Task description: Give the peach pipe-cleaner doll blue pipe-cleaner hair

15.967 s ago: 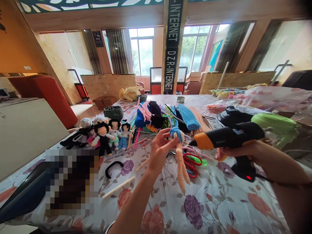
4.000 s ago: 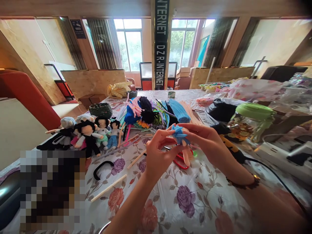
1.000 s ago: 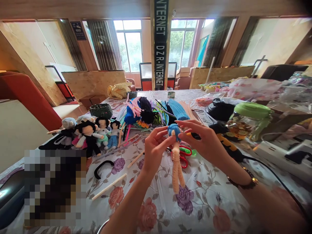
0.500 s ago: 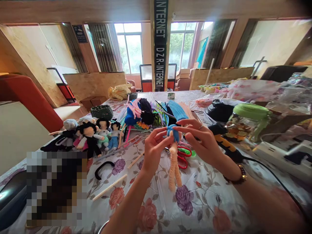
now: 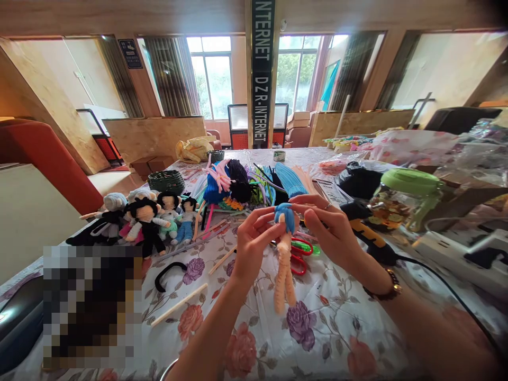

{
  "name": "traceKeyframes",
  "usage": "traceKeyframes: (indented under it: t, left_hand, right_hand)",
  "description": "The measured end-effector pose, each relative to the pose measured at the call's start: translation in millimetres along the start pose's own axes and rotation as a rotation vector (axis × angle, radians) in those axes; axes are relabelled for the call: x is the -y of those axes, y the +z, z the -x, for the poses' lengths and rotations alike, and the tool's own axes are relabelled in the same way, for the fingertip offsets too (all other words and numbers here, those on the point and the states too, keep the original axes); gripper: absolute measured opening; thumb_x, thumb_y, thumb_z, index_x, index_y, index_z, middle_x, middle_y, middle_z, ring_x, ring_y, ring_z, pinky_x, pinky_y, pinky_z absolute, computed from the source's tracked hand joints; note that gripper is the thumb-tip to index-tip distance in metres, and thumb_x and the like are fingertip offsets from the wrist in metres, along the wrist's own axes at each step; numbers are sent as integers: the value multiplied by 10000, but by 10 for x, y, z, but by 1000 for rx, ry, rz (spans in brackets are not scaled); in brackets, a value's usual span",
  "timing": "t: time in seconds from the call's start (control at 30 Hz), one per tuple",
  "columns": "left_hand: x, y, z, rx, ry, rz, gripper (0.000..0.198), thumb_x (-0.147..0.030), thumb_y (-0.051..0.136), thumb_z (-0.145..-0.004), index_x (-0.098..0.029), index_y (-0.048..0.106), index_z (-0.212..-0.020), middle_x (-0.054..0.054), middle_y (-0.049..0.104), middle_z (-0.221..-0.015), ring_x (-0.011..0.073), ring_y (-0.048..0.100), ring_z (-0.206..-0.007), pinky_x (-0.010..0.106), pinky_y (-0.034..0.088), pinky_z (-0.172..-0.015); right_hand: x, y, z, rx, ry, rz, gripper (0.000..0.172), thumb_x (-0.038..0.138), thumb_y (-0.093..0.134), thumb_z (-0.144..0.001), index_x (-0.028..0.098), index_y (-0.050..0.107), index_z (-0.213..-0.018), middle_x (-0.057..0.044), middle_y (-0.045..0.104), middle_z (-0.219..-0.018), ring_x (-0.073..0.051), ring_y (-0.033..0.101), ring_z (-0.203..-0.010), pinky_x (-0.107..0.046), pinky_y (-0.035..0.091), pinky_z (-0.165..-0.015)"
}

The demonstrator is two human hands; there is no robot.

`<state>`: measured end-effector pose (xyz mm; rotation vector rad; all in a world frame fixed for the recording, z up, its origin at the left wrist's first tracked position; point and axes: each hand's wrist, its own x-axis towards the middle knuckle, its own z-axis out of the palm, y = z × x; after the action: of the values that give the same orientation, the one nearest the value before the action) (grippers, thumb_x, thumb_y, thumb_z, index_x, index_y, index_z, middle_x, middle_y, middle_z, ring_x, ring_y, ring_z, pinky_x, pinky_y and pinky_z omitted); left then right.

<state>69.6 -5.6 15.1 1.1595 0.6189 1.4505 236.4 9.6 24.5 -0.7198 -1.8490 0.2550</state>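
Note:
A small doll of peach pipe cleaners (image 5: 283,270) with blue hair (image 5: 284,216) hangs upright in front of me, its two fuzzy legs dangling over the tablecloth. My left hand (image 5: 254,241) pinches it at the head and neck, with the thumb across the neck. From the other side, my right hand (image 5: 327,225) reaches over with its fingers stretched out, the tips touching the top of the blue hair; its thumb stands apart from the head. Behind the doll lie red-handled scissors (image 5: 301,256), partly hidden, beside a bright green item (image 5: 313,247).
Finished dolls (image 5: 146,219) sit in a group at the left. Bundles of coloured pipe cleaners (image 5: 291,180) lie at the back. A black glue gun (image 5: 367,238) with a cord rests at right, near a green-lidded jar (image 5: 408,188). A black curved piece (image 5: 166,272) and a pale stick (image 5: 180,304) lie at left.
The doll and my left hand have shifted slightly to the right. My right fingers have moved a little on the head, and more of the blue hair shows.

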Motion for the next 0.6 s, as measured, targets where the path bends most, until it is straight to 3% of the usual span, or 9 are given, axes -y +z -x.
traceKeyframes:
  t: [0.33, 0.6]
  left_hand:
    - [0, 9, -6, 3, -8, 1, 302, -289, 738, -689, -182, 670, -963, 41, 713, -923, 138, 623, -752, 237, 464, -691]
    - [-1, -11, -16, 15, 3, 87, 253, -229, 673, -705, -212, 685, -956, 8, 705, -886, 129, 604, -766, 222, 451, -707]
  right_hand:
    - [57, 2, -6, -70, -54, 9, 283, 248, 465, -937, 248, 746, -961, -70, 678, -918, -203, 610, -994, -301, 480, -660]
    - [95, -9, -20, -190, 76, -120, 295, 309, 497, -925, 237, 753, -796, -53, 680, -949, -165, 637, -865, -314, 487, -756]
